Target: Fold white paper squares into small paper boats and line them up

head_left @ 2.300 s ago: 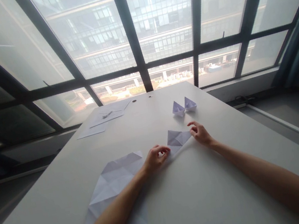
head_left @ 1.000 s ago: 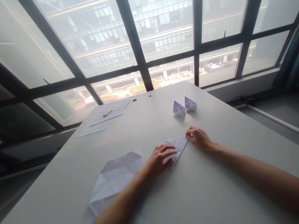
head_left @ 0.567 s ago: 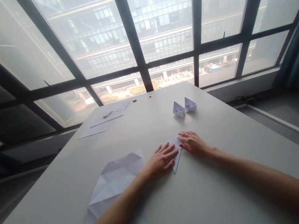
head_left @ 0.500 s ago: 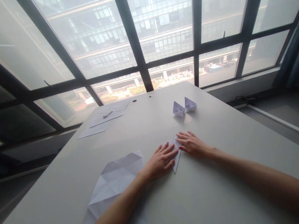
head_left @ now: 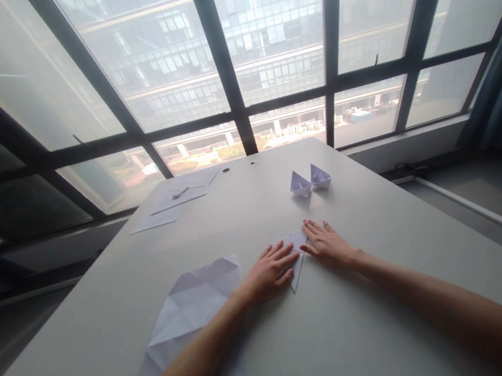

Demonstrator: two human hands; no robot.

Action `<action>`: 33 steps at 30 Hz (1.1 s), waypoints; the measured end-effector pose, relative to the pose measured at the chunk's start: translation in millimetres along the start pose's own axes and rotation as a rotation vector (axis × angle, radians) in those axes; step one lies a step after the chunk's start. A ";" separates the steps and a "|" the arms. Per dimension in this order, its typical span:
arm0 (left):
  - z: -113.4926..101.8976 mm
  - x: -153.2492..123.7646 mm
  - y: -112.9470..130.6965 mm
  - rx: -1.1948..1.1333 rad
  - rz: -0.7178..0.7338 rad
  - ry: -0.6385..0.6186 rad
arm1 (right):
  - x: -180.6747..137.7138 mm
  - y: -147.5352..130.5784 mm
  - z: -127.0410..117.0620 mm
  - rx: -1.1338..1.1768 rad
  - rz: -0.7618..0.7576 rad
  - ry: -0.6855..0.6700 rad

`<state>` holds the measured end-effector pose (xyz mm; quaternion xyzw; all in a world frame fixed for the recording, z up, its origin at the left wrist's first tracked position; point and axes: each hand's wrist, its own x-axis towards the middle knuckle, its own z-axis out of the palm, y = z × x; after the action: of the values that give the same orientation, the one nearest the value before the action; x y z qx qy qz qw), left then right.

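Note:
A small piece of folded white paper [head_left: 299, 275] lies flat on the table, its pointed end toward me. My left hand [head_left: 272, 269] rests palm down across its left part, fingers stretched out, hiding much of it. At the paper's upper right edge is my right hand [head_left: 328, 244], also flat, with the fingers extended and the thumb at the edge. Two folded paper boats [head_left: 300, 186] stand side by side beyond my hands. Under my left forearm spreads a larger creased sheet of paper [head_left: 193, 300].
Several flat white sheets [head_left: 155, 219] lie at the far left of the white table [head_left: 376, 334], with a small whitish object [head_left: 180, 192] on them. A round dark hole [head_left: 225, 170] is near the far edge. Large windows [head_left: 273, 30] rise behind the table.
My right hand has shifted slightly to the right, uncovering more of the folded paper's upper corner. My left hand stays in place on it.

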<state>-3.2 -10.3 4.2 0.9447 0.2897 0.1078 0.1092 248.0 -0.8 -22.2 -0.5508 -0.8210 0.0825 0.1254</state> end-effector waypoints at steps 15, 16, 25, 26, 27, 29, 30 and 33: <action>-3.1 0.9 2.1 0.058 -0.029 -0.057 | 0.9 -4.0 -3.5 0.059 0.125 0.085; -2.8 0.8 1.9 0.059 -0.028 -0.055 | 0.6 -3.8 -4.2 0.069 0.090 0.079; -2.4 0.5 1.6 0.050 -0.034 -0.057 | 0.0 -2.6 -3.8 0.089 0.005 -0.004; -2.5 0.4 1.8 0.049 -0.037 -0.056 | 0.1 -2.6 -3.5 0.091 0.004 -0.004; -2.7 0.3 2.1 0.047 -0.039 -0.055 | 0.2 -2.6 -3.4 0.093 0.004 -0.004; -3.2 0.1 2.5 0.046 -0.038 -0.051 | 0.2 -2.9 -3.6 0.095 0.005 -0.004; -3.5 -0.1 2.7 0.045 -0.037 -0.050 | 0.1 -3.1 -3.7 0.095 0.005 -0.003; -4.2 -0.3 2.9 0.045 -0.037 -0.054 | -0.2 -3.6 -4.2 0.096 0.005 -0.001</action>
<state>-3.0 -12.2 8.9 0.9441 0.3063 0.0736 0.0976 246.2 -2.4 -17.2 -0.5461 -0.8148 0.1222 0.1513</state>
